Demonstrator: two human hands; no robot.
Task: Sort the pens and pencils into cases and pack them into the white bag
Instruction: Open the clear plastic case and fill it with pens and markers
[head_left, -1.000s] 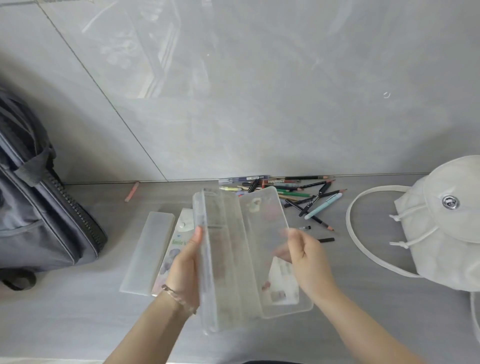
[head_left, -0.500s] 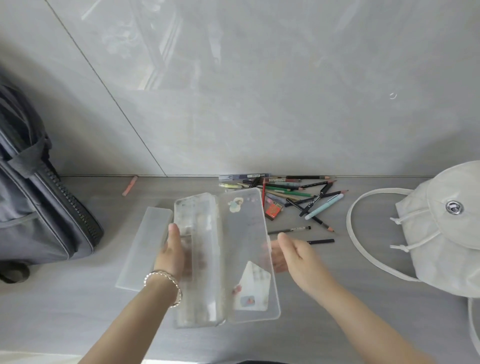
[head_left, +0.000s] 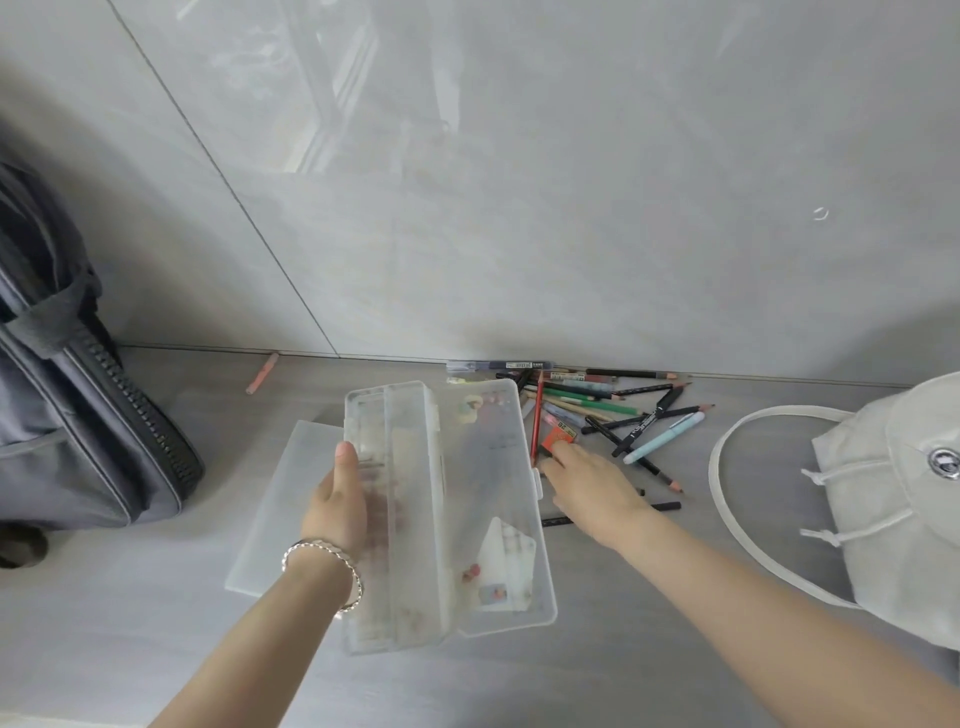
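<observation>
A clear plastic pencil case (head_left: 415, 519) lies open on the grey surface, its lid (head_left: 493, 493) folded out to the right with stickers on it. My left hand (head_left: 337, 504) grips the case's left rim, thumb on top and fingers underneath. My right hand (head_left: 587, 488) reaches past the lid to the pile of pens and pencils (head_left: 613, 410). Its straight fingertips touch the lower end of a red pencil (head_left: 537, 415) and a small orange lead box (head_left: 560, 434). The white bag (head_left: 893, 493) lies at the right with its strap looped towards the pile.
A second frosted case (head_left: 280, 499) lies shut, partly under the open case on its left. A grey backpack (head_left: 78, 415) stands at the far left. One pink pen (head_left: 262, 373) lies alone by the wall. The tiled wall (head_left: 519, 208) closes off the back.
The open case has come down from a tilted hold to lie flat. My right hand let go of the lid and moved right and forward to the pile.
</observation>
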